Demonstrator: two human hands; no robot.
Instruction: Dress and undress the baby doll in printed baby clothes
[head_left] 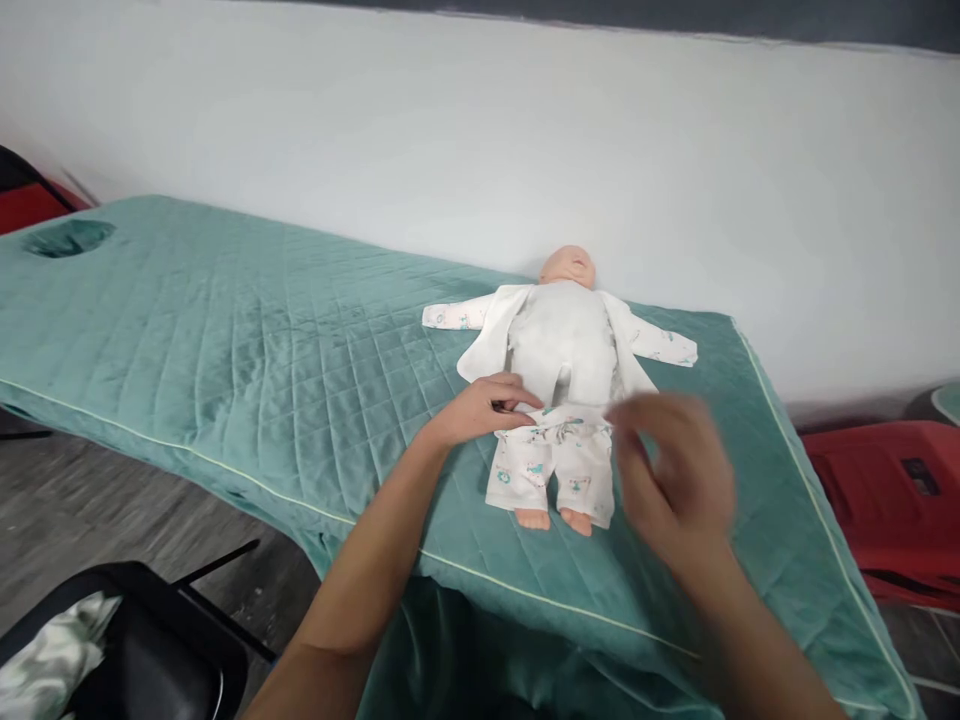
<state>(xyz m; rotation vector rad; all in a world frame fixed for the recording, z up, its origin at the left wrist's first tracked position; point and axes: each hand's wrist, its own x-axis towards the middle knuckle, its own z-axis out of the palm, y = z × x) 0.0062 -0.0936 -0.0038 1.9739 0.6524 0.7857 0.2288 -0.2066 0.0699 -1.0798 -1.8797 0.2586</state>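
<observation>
A baby doll [562,335] lies on its back, its head toward the wall. White printed trousers [551,465] cover its lower legs, with the bare feet sticking out of the cuffs. An open white jacket [491,335] has its sleeves spread to both sides, leaving the white cloth torso uncovered. My left hand [487,408] pinches the trousers' waistband at its left side, thumb below and fingers above. At the waistband's right end is my right hand [679,470], smeared by motion; whether its fingertips grip the cloth cannot be made out.
A green quilted cover [300,340] lies over the long bed, which has a face hole [71,238] at the far left. The white wall [420,130] runs behind. A black chair [157,630] with cloth on it stands lower left; a red chair [892,490] is at the right.
</observation>
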